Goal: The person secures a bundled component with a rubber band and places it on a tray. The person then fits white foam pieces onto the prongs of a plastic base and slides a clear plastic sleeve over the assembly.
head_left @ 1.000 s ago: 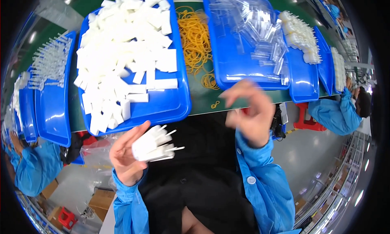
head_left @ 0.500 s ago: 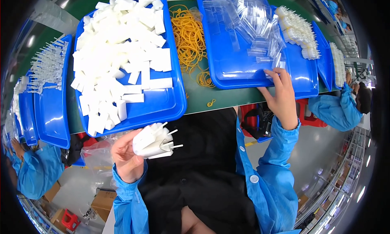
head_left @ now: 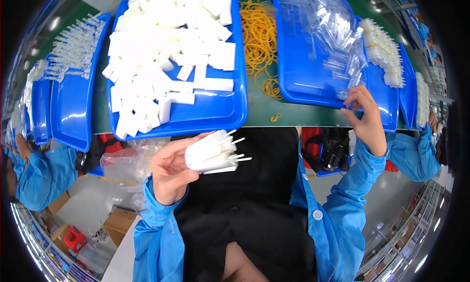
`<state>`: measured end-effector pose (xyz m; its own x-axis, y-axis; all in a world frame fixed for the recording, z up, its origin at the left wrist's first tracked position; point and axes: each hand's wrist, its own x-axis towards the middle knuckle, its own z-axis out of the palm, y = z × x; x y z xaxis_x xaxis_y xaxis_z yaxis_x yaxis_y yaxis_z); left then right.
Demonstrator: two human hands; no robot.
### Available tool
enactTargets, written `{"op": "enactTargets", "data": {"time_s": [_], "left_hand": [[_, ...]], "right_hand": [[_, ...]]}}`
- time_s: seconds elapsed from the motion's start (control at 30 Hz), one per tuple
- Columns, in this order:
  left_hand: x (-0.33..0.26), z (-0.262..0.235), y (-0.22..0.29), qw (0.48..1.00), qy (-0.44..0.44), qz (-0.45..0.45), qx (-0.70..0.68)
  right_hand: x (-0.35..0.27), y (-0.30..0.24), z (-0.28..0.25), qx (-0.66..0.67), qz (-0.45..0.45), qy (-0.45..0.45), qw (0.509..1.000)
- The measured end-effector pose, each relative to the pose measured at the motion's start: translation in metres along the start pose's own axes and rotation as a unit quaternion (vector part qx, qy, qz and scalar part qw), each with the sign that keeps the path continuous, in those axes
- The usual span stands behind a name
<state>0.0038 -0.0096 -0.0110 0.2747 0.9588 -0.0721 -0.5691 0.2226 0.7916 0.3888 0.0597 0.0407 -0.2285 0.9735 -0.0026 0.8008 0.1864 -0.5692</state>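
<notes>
My left hand [head_left: 172, 170] is closed around a bundle of white foam pieces [head_left: 210, 152], held in front of my body. Thin white sticks poke out of the bundle's right end. My right hand [head_left: 366, 119] is at the front edge of a blue tray [head_left: 306, 89] with clear plastic pieces [head_left: 342, 42] heaped in it. Its thumb and forefinger come close together in a pinch; whatever they may hold is too small and clear to make out. To the left, a second blue tray [head_left: 215, 118] carries a big pile of white foam blocks [head_left: 171, 52].
Yellow rubber bands [head_left: 258, 35] lie heaped between the trays, one loose band [head_left: 275, 117] nearer the green table's edge. Bundles of white sticks [head_left: 384, 52] stand in a right-hand tray; more sticks [head_left: 76, 47] fill one at left. Co-workers in blue sleeves [head_left: 44, 169] sit on both sides.
The view has shifted, so the trays appear farther right and higher. My right hand's fingers have drawn together at the tray edge. The left hand still holds the foam bundle.
</notes>
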Motion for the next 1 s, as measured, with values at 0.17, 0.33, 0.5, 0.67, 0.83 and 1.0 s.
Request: {"op": "enactTargets", "data": {"time_s": [0.17,0.33,0.5,0.67,0.83,1.0], "left_hand": [[0.006,0.002,-0.001,1.000,-0.023,0.008,0.005],[0.006,0.006,-0.001,1.000,-0.025,0.012,0.010],[0.004,0.004,-0.001,0.998,-0.026,0.019,0.049],[0.004,0.006,0.000,0.997,-0.023,0.030,0.068],[0.004,0.005,0.001,0.996,-0.022,0.011,0.089],[0.005,0.006,0.002,0.994,-0.029,0.029,0.101]], "right_hand": [[0.000,0.000,0.004,0.051,0.006,0.089,0.995],[0.004,0.000,0.025,0.082,0.019,0.113,0.990],[0.006,-0.005,0.034,0.032,0.097,0.111,0.989],[0.009,-0.034,0.037,-0.049,0.067,0.146,0.986],[-0.011,-0.092,0.063,0.361,0.005,0.154,0.920],[-0.006,-0.119,0.097,0.507,-0.058,0.093,0.855]]}}
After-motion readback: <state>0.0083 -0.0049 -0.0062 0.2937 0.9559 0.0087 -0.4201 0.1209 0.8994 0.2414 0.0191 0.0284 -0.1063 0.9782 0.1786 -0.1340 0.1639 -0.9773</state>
